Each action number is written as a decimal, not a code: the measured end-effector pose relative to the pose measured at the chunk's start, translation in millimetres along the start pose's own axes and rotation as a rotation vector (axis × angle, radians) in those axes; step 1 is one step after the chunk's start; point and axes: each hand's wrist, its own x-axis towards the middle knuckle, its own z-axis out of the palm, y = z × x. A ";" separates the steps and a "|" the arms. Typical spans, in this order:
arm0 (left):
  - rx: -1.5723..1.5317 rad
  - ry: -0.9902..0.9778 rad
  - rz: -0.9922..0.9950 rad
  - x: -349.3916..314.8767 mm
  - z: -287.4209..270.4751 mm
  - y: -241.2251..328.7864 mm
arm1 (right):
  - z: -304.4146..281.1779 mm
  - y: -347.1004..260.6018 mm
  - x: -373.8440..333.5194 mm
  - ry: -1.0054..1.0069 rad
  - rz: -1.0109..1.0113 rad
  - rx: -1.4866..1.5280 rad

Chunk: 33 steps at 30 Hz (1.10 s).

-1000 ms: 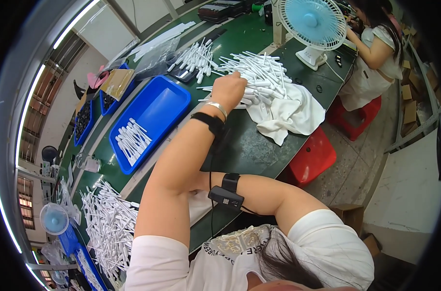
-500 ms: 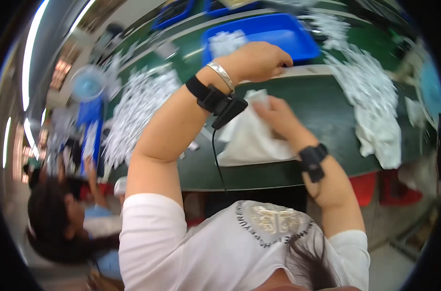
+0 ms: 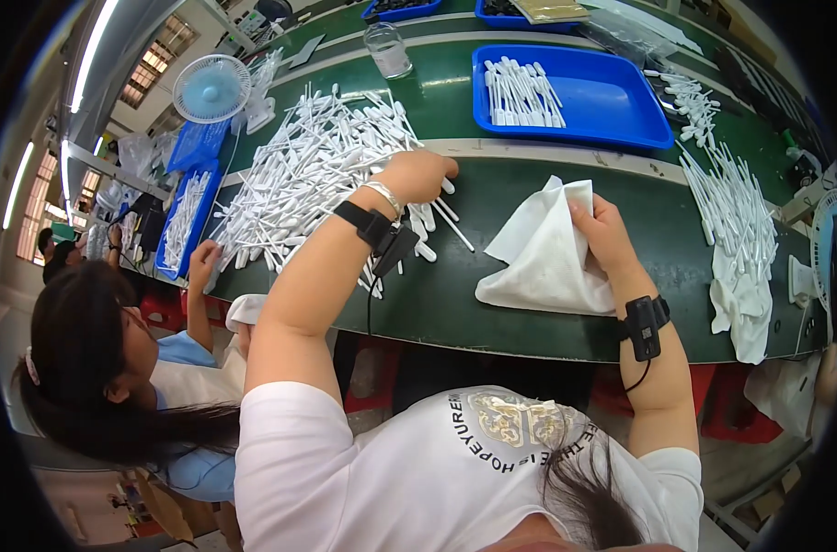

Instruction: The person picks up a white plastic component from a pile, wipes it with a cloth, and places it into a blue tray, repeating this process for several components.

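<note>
My left hand [image 3: 420, 177] is over the right edge of a large pile of white plastic sticks with wider ends [image 3: 331, 152]. Its fingers are curled and mostly hidden beneath the hand, so what they grip does not show. My right hand [image 3: 605, 232] pinches the upper right part of a folded white cloth [image 3: 543, 262] lying on the green tabletop [image 3: 437, 317]. A blue tray [image 3: 612, 101] stands beyond the cloth, with a row of similar white sticks [image 3: 521, 94] in its left part.
On the right lies another bundle of white sticks [image 3: 731, 202], with a white cloth [image 3: 742, 313] at its near end. A glass jar [image 3: 388, 51] stands at the back. A person [image 3: 87, 350] sits at my left, near a narrow blue tray [image 3: 187, 221] and a fan [image 3: 212, 89].
My left hand has come from the near edge of the blue tray leftward and nearer, to the stick pile. My right hand, still on the cloth, has shifted right.
</note>
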 end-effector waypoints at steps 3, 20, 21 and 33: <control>0.124 -0.013 0.049 0.5 1.8 7.4 | 1.6 -2.2 -0.5 0.009 -0.014 -0.002; -0.178 0.096 -0.119 -10.0 22.4 69.5 | 3.2 -1.7 -3.9 0.005 -0.046 0.014; -0.184 0.110 -0.115 -10.6 22.7 68.2 | 4.2 -0.7 -4.2 -0.006 -0.058 0.047; -1.759 0.002 -0.045 -13.8 31.4 98.4 | 0.2 -2.3 -8.3 0.002 -0.141 0.089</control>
